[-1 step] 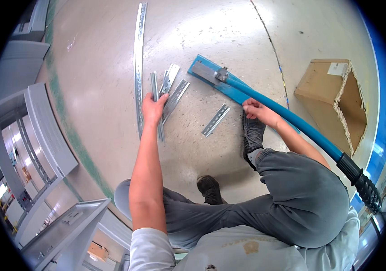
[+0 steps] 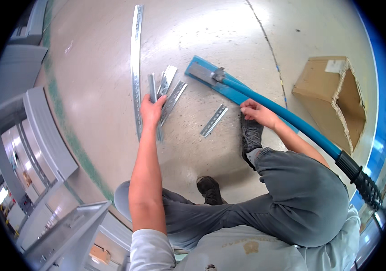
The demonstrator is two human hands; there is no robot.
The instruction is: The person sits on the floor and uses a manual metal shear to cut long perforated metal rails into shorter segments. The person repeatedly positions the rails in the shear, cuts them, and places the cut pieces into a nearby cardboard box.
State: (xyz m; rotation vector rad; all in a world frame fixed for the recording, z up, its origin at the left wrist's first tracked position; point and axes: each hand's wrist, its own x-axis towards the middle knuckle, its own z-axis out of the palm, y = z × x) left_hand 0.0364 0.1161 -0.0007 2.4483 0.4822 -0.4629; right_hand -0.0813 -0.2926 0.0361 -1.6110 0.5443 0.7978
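Since the earlier frame, everything on the floor point(image 2: 193, 156) has slid slightly left in my view; I make out no clear shift of hands against rails.

Narrow rail point(image 2: 152, 85), one: bright folded metal, on or just over the floor, left of centre. Long axis runs away from the person, far end leaning slightly left. Left hand point(image 2: 151, 110): gripping it, thumb to the right, fingers to the left.

Wide rail point(image 2: 169, 77), one: smooth, shiny metal, just right of the narrow rail, far end leaning right. Slotted rail point(image 2: 175, 100), one: perforated metal, raised edges, slanting more to the right; near end beside the left hand.

Long rail point(image 2: 136, 58), one: slotted strip, bowed by the lens, lying to the left, long axis also running away from the person.

Short rail point(image 2: 214, 120), one: a row of dark holes, lying apart, far end to the right. I count five rails at least; overlaps may hide more.

Blue lever tool point(image 2: 288, 116), one: flat painted base, grey metal plate, tubular handle, black knobbly grip lower right. Right hand point(image 2: 260, 113): fingers bent, beside the tool, above a dark laced shoe point(image 2: 252, 135); I cannot tell whether anything is pinched.

Cardboard box point(image 2: 321, 90), one: brown, ragged-edged, opening to the right.
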